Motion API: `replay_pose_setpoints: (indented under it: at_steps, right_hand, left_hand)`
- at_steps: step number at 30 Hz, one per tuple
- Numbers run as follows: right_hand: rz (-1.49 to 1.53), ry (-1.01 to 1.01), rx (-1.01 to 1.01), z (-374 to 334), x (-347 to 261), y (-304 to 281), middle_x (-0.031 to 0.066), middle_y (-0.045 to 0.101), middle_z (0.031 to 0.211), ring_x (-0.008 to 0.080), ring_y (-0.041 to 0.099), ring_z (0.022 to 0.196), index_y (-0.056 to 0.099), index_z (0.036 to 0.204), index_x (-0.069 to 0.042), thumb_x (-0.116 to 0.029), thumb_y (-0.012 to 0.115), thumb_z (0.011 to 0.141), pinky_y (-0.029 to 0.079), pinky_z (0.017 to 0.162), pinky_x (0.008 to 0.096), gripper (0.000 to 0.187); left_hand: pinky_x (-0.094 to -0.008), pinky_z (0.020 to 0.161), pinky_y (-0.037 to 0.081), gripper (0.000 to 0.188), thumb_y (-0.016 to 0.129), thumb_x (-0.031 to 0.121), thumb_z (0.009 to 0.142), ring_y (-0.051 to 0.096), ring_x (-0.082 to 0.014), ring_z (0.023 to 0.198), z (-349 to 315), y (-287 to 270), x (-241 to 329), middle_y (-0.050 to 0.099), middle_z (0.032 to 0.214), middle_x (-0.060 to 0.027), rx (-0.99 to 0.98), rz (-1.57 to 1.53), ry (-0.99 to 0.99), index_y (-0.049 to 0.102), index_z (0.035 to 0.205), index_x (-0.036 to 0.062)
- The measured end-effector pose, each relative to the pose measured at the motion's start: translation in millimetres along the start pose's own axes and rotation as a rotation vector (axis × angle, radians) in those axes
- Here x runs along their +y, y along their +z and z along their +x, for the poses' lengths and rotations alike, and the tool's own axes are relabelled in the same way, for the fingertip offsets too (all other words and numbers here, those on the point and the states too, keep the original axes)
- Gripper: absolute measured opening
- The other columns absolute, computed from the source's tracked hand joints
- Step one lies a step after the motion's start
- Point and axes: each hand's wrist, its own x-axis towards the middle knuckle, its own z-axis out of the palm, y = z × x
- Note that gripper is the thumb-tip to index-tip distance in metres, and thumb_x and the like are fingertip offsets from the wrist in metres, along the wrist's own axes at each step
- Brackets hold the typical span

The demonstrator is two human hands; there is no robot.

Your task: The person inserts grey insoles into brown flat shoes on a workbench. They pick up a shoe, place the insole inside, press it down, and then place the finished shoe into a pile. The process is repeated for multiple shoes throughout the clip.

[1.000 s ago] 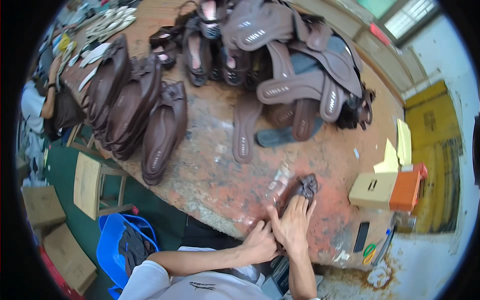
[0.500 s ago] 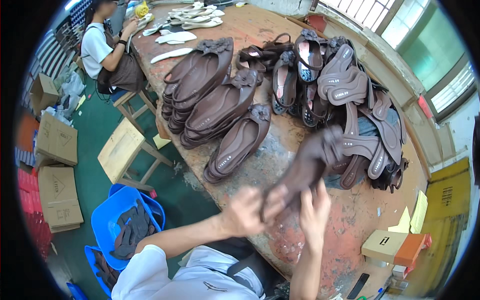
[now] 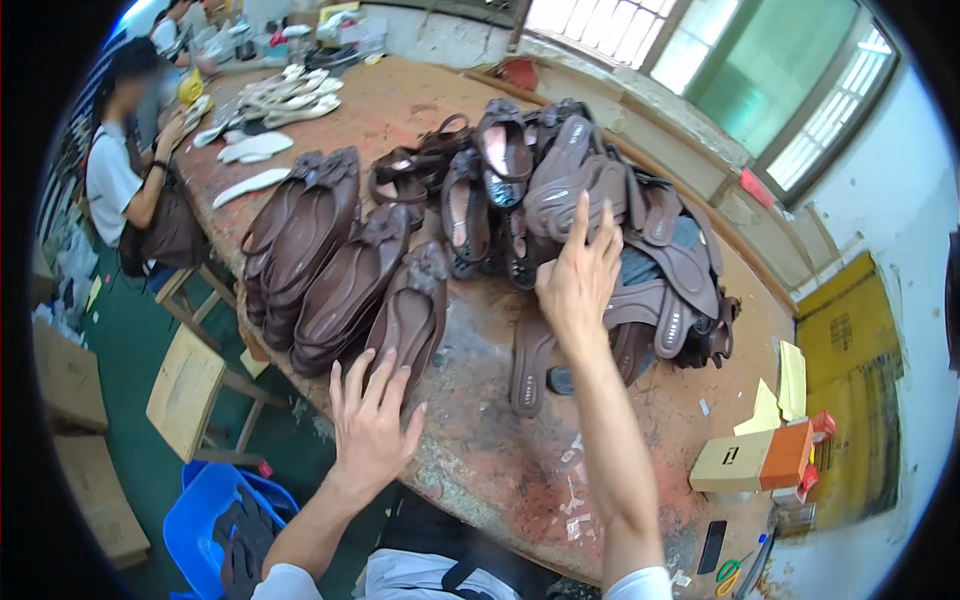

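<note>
Head view shows the right hand [image 3: 582,282] over the insole pile [image 3: 645,298], and the left hand [image 3: 374,428] by the near end of a brown shoe [image 3: 408,310], left of this pile; both are released, with fingers spread.

The head view looks down from close above the hands [image 3: 578,288], facing across the table [image 3: 475,400] toward the window [image 3: 770,70].

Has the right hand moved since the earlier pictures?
Yes. Judged against the beige-and-orange box, the right hand has moved forward across the table, away from the person, to the insole pile.
</note>
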Motion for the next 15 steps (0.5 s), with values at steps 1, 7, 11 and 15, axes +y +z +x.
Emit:
replay_pose_setpoints:
  at_steps: [1,7,11,15]
  right_hand:
    - [-0.122,-0.053,0.025,19.1,36.1,15.6,0.0312,0.033,0.167,0.0528,0.045,0.143,0.039,0.167,-0.011,0.001,0.066,0.085,0.040,0.118,0.0606,0.087]
    - [0.214,-0.135,-0.081,75.5,91.6,-20.7,0.0148,0.069,0.144,0.0388,0.063,0.132,0.066,0.148,-0.011,0.003,0.064,0.089,0.049,0.113,0.0487,0.061]
    - [0.479,-0.057,0.074,65.2,97.3,-92.6,0.0201,0.074,0.135,0.0382,0.069,0.126,0.065,0.150,-0.009,-0.001,0.070,0.100,0.052,0.109,0.0407,0.051]
    - [0.389,-0.072,0.209,1.2,116.2,-171.3,0.0214,0.073,0.137,0.0302,0.072,0.125,0.063,0.150,-0.002,-0.002,0.066,0.106,0.054,0.108,0.0404,0.044]
  left_hand:
    - [-0.0679,0.124,0.030,0.052,0.083,0.022,0.086,0.051,-0.0403,0.145,15.6,-2.2,15.6,0.063,0.150,-0.0179,0.085,-0.064,0.040,0.070,0.131,0.0007]
    - [-0.0576,0.119,0.042,0.051,0.082,0.011,0.085,0.055,-0.0432,0.140,80.7,3.2,69.9,0.061,0.151,-0.0204,0.247,-0.325,0.249,0.068,0.133,0.0002]
    - [-0.0490,0.111,0.050,0.051,0.078,0.004,0.088,0.059,-0.0433,0.132,122.2,23.1,111.0,0.061,0.146,-0.0219,0.329,-0.533,0.296,0.062,0.136,-0.0026]
    - [-0.0410,0.102,0.051,0.041,0.067,0.007,0.100,0.064,-0.0275,0.118,120.2,35.5,165.3,0.061,0.135,-0.0196,0.437,-0.948,0.254,0.051,0.137,-0.0026]
